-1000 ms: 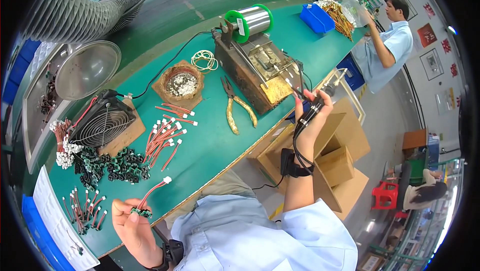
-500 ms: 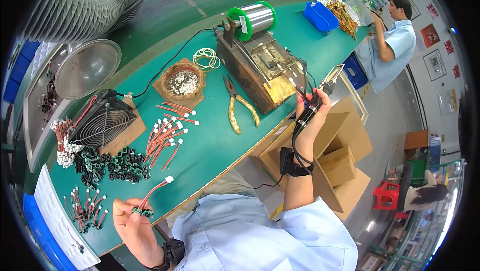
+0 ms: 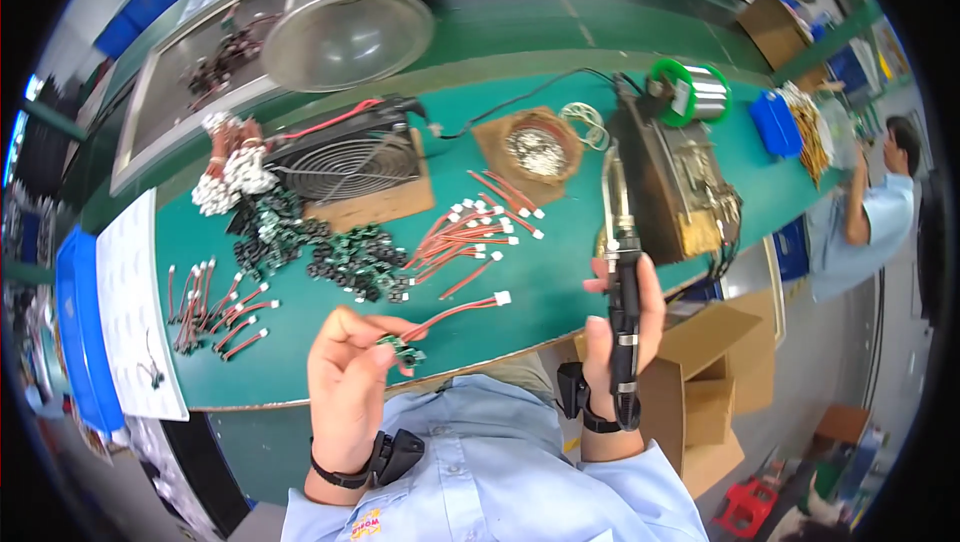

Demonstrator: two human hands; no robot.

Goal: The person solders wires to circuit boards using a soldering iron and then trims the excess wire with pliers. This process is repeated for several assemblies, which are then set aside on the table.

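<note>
My left hand (image 3: 345, 372) pinches a small green circuit board (image 3: 403, 351) above the table's near edge. A red wire lead (image 3: 455, 313) runs from the board to the right, ending in a white plug. My right hand (image 3: 648, 317) is wrapped round the black handle of a soldering iron (image 3: 624, 292), whose metal tip points away from me. Beyond my left hand lie loose red leads (image 3: 470, 239) with white plugs and a pile of green-and-black boards (image 3: 355, 262). Boards with leads attached (image 3: 215, 312) lie to the left.
A fan (image 3: 345, 167), a dish of solder bits (image 3: 538, 150) and a metal stand (image 3: 665, 182) with a solder spool (image 3: 700, 94) line the far side. Pliers are mostly hidden behind the iron. Cardboard boxes (image 3: 710, 362) stand at right; a co-worker (image 3: 865, 222) sits beyond.
My head view has turned, so the table sits differently. The soldering iron has come round from the right to stand over the table, nearer the board, still in my right hand. My left hand keeps the board.
</note>
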